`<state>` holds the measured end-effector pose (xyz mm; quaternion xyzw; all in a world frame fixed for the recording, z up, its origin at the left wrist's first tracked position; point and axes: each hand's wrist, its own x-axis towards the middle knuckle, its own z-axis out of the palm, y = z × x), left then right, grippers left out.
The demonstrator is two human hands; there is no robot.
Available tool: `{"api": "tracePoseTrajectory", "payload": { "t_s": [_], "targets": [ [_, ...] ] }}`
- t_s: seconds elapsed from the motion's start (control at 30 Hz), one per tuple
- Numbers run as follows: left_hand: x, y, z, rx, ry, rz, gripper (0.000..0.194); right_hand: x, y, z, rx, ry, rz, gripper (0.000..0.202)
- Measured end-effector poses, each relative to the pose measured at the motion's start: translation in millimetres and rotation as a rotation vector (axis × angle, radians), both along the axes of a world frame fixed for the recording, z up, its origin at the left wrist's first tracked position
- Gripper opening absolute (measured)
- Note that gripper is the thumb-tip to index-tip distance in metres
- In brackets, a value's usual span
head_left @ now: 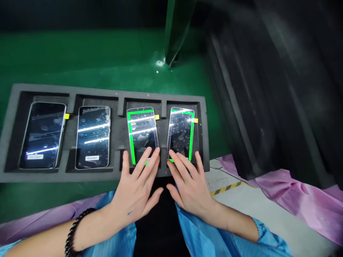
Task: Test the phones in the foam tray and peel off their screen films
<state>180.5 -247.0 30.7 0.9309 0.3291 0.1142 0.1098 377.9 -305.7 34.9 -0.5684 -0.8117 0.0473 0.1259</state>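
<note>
My left hand lies with fingers spread over the lower end of a lit smartphone, whose screen has a green border and a ruled strip down its right side. Over the bottom of another lit smartphone, my right hand is open too, fingertips at the screen. Both phones rest in compartments of a dark grey foam tray. Farther left in the tray are two dark-screened phones, one in the middle and one at the end, each showing a small white label.
The tray stands on a green surface. A green post rises behind it. Dark draped material hangs on the right, with pink fabric below. Yellow-and-black tape marks the pale floor.
</note>
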Motion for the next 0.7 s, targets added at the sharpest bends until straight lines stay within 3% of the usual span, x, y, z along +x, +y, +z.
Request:
{"api": "tracePoseTrajectory", "payload": {
  "t_s": [0.3, 0.7],
  "targets": [
    [9, 2, 1.4, -0.046, -0.041, 0.084, 0.059, -3, 16, 4.3, -0.016, 0.000, -0.047, 0.055],
    [8, 27, 1.1, -0.055, 0.004, 0.091, 0.054, 0, 32, 7.3, -0.048, -0.066, -0.079, 0.053]
  ]
}}
